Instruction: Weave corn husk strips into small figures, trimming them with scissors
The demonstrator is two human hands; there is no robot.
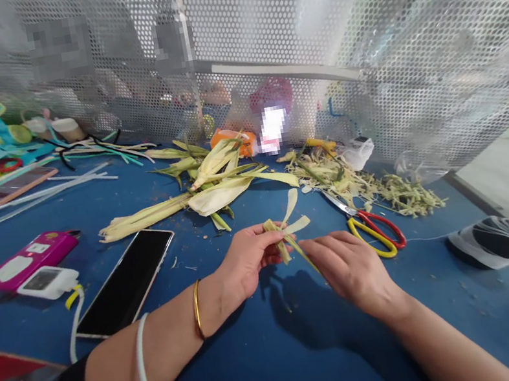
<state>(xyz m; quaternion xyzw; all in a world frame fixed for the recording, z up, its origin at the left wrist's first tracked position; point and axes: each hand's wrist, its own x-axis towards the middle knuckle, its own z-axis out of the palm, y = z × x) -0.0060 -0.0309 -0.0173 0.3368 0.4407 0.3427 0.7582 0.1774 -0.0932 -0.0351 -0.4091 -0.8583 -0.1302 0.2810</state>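
Note:
Above the blue table (273, 351), my left hand (245, 259) pinches a small folded piece of pale green leaf strips (285, 228). My right hand (347, 266) is closed on the lower ends of the same strips, fingers curled. A gold bangle (197, 309) is on my left wrist. Two strip ends stick up and to the right from the piece.
A pile of long leaves (205, 189) lies behind the hands. Scissors with red and yellow handles (372, 229) rest at right beside leaf scraps (382, 187). A dark phone (125, 282), a white charger (47, 281) and a pink case (24, 257) lie at left. A perforated metal screen (307, 43) backs the table.

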